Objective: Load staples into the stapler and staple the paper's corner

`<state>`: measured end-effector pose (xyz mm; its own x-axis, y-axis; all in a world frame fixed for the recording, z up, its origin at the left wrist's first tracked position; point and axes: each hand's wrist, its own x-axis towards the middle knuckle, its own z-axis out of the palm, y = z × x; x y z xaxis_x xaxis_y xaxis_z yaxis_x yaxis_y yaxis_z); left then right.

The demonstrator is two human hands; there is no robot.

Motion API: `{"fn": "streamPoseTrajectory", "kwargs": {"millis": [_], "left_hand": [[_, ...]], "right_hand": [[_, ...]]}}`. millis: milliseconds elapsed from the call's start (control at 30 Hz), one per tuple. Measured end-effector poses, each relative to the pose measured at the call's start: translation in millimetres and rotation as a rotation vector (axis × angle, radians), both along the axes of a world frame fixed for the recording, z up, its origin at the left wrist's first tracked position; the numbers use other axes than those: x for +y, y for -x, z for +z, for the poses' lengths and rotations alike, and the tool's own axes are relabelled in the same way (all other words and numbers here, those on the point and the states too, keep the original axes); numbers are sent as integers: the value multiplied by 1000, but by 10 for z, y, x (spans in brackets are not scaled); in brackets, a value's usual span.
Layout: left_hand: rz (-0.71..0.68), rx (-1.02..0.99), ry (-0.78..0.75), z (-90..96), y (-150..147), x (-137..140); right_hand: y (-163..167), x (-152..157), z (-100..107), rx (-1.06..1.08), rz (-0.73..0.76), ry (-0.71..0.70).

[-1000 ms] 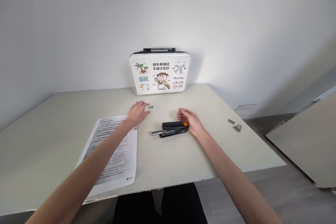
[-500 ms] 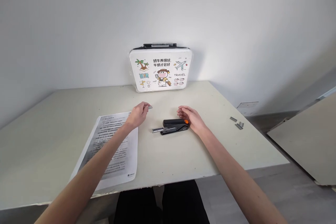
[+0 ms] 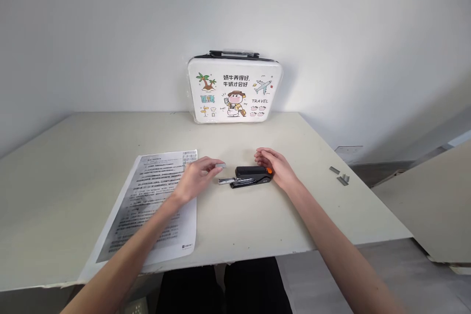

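Observation:
My left hand (image 3: 196, 176) is closed, pinching a small grey strip of staples (image 3: 221, 165) between thumb and fingertips. The strip is just above and left of a black stapler (image 3: 253, 176) lying on the table. From the stapler's left end sticks out a pulled-out metal staple tray (image 3: 226, 181). At its orange-tipped right end rests my right hand (image 3: 275, 164), its side against or close to the stapler, fingers loosely bent and holding nothing. A printed sheet of paper (image 3: 158, 206) lies partly under my left forearm.
Several loose staple strips (image 3: 343, 180) lie near the right edge of the white table (image 3: 272, 221). A white cartoon-printed case (image 3: 235, 93) with a black handle stands at the back against the wall. A pale panel (image 3: 430, 201) stands beyond the table on the right.
My left hand has come lower and closer to the stapler, bringing the staple strip towards the pulled-out tray. The right hand stays by the stapler's rear. The view has shifted slightly.

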<state>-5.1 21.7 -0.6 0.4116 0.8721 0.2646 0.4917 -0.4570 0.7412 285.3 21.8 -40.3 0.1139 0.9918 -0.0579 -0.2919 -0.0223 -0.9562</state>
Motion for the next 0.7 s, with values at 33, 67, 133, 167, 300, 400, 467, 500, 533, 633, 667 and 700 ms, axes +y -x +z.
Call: {"fn": "streamPoseTrajectory", "kwargs": {"millis": [33,67,133,167,300,400,467,500,533,633,667,700], "left_hand": [[-24,13,-58,2,-15,-38],[-51,25,-106,5,-29,-75],[-99,38,-175,6,-53,-143],[-111,43,-202,1,-62,-169],[-102,100,-298,-51,-84,-221],[-97,134,-327,-86,-84,-226],[-99,137,-335,-92,-78,-223],[-99,138,-341,-92,-75,-221],[-99,141,-347,-90,-70,-219],[-108,143,-358,-84,-57,-211],[-114,139,-361,-84,-53,-210],[-119,131,-365,-85,-49,-208]], "right_hand": [[1,-4,4,-3,2,3],[3,-8,9,-6,3,6],[11,-16,23,-15,3,15],[16,-20,32,-22,3,19],[33,-30,70,-46,4,36],[41,-35,96,-46,1,55],[47,-39,108,-49,0,61],[50,-42,112,-49,-1,61],[52,-44,114,-48,-3,61],[57,-55,120,-43,-3,55],[58,-59,122,-41,1,55],[58,-64,124,-39,4,56]]}}
